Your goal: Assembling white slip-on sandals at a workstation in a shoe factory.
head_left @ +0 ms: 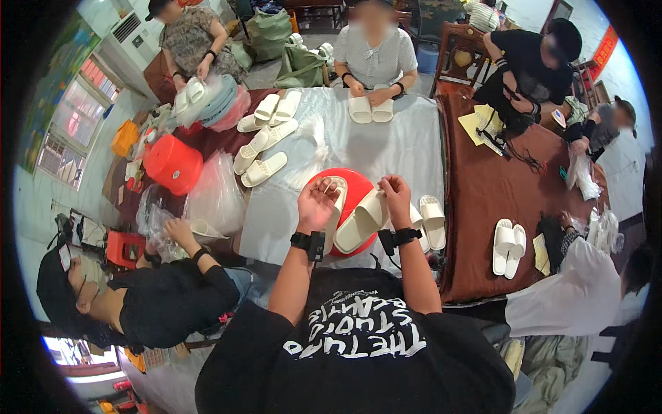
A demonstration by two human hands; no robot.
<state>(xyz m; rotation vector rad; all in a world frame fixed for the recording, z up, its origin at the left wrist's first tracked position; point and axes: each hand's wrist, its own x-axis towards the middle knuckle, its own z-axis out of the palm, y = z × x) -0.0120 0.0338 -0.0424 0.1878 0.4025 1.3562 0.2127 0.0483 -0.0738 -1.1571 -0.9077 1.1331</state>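
Observation:
My right hand [396,199] is closed in a pinch at the upper end of a cream slipper [362,222], which is tilted over a round red surface [353,181]. Beside it, a second cream slipper [336,207] lies partly behind my left hand [317,203]. The fingers of that hand are curled together near this slipper's upper edge; a small pale bit shows at the fingertips, too small to name. Just right of my right wrist, another pair of cream slippers [433,222] rests on the pale sheet.
Several cream slippers [264,170] lie left of centre on the sheet-covered table [386,152]. Opposite, a person handles a slipper pair [370,109]. A red bucket [174,165] and clear plastic bags [215,190] are at left. More people work around the brown table [476,207], which bears slippers [509,247].

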